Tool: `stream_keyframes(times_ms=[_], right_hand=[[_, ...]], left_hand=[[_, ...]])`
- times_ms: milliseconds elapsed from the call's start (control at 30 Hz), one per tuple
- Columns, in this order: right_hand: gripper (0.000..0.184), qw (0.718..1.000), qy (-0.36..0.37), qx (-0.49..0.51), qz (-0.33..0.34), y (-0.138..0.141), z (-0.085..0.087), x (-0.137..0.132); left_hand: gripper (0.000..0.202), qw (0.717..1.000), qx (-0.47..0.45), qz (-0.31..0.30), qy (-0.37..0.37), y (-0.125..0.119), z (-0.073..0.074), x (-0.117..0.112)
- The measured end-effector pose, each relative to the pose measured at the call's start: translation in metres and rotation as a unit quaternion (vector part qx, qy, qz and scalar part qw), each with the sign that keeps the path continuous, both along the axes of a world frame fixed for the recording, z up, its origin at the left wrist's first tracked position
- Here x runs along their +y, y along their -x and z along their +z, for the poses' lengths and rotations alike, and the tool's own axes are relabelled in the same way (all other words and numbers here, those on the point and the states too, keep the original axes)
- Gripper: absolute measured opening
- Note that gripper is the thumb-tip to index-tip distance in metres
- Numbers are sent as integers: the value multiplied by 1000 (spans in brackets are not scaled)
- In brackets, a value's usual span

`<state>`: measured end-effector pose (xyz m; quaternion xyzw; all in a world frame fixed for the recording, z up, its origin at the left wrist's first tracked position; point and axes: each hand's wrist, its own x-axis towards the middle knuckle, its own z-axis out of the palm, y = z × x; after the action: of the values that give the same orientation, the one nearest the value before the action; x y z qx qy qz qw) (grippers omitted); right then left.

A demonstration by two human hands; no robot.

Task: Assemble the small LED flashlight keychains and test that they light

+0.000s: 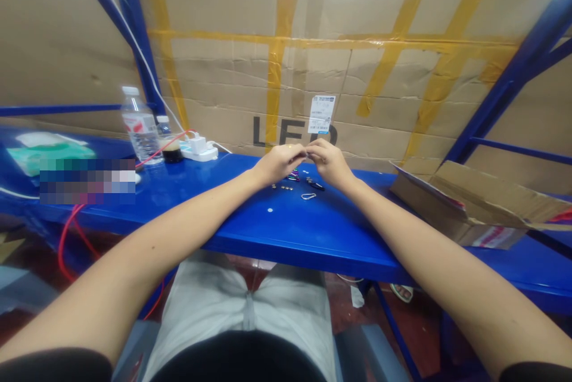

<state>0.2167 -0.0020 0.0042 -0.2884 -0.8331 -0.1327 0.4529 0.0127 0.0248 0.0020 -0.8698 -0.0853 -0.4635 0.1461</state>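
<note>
Above the blue table [308,233], my left hand [281,162] and my right hand [329,161] meet at the fingertips. Both are closed in a pinch. Whatever sits between the fingers is too small and blurred to name. Just below them lies a silver carabiner [308,196]. A small black item [316,185] rests behind it, under my right hand. Several small gold-coloured pieces [287,188] lie beneath my left hand. Partly hidden by that hand is a bunch of thin purple and multicoloured pieces [292,175]. A small white disc [270,210] lies nearer the front edge.
At the left stand a clear water bottle [139,129] and a bottle of dark liquid [171,146], beside a white power strip [201,151] with cables. An open cardboard box [465,209] is at the right. A large taped cardboard sheet [223,90] rises behind the table.
</note>
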Motion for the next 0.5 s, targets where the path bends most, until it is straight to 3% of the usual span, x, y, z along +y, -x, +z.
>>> stream_keyframes(times_ms=[500], right_hand=[[27,997,58,48,4,4,-5,1]], left_hand=[[19,998,9,-7,-62,-1,-4,10]])
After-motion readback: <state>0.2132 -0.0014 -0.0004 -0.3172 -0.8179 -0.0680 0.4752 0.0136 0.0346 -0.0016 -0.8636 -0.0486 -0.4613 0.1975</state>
